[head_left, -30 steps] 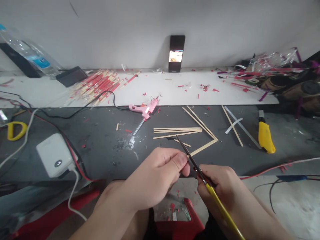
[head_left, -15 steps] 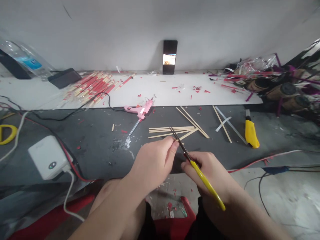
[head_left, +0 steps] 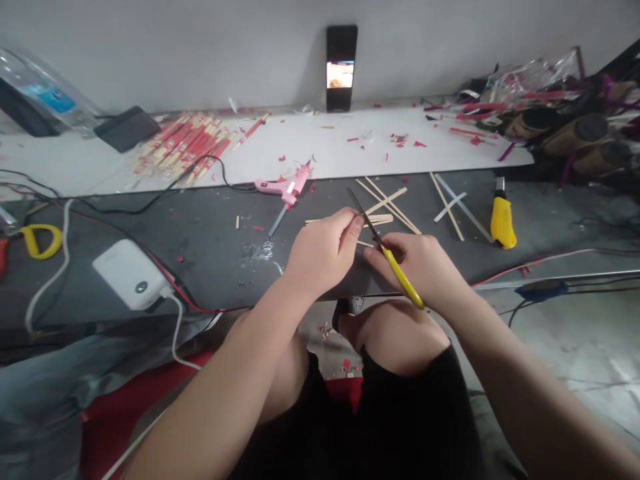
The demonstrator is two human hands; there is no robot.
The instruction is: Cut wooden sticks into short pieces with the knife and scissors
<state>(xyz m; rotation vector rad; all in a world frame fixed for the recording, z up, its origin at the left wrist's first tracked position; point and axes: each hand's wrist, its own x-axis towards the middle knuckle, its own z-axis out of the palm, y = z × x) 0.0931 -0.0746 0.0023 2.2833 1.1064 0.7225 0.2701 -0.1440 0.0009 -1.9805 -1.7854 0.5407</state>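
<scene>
My left hand is closed in a pinch on a thin wooden stick, whose free end points up and to the right. In my right hand is a pair of scissors with yellow handles. The dark blades slant up and left, close by my left fingertips and across the stick; whether they touch it I cannot tell. Behind the hands lie several loose wooden sticks, partly hidden by my left hand. Farther right, another stick crosses translucent strips on the dark table.
A pink glue gun lies left of the sticks, a yellow utility knife to the right. A white power bank with cables is at left. Red-wrapped chopsticks and a propped phone are behind. Wrapped bundles crowd the far right.
The view has tilted down, so the table sits higher in the picture. Both hands still grip the stick and scissors; the stick's free end has swung upward, away from the loose sticks.
</scene>
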